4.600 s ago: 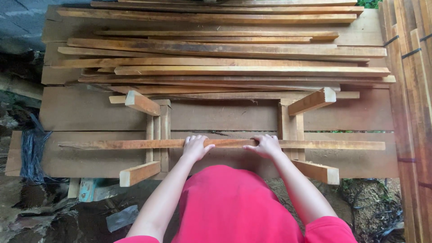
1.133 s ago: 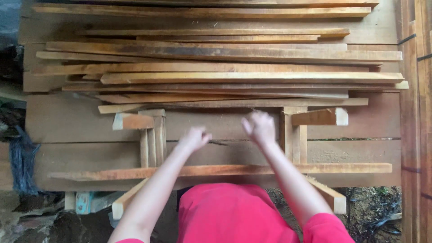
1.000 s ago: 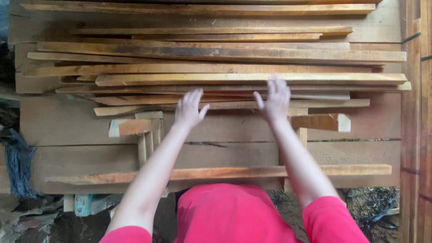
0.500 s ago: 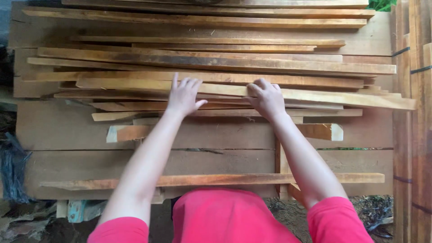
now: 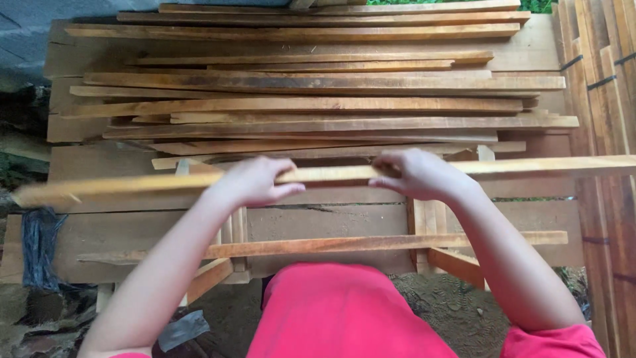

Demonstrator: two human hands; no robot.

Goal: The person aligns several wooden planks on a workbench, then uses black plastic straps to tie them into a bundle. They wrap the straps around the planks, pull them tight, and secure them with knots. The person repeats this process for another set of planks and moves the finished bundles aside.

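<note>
Head view: both hands hold one long thin slat [image 5: 331, 175] level above the table [image 5: 331, 219], just nearer the person than the pile [image 5: 318, 99] of like strips. Left hand [image 5: 255, 180] and right hand [image 5: 417, 174] sit either side of the slat's middle, fingers curled round it and pinching it. It looks light, dry and stiff, likely whippy at its ends, so this central grip suits it.

Outdoor woodworking yard: stacked timber slats [image 5: 318, 86], dirt ground [image 5: 457, 305].
</note>
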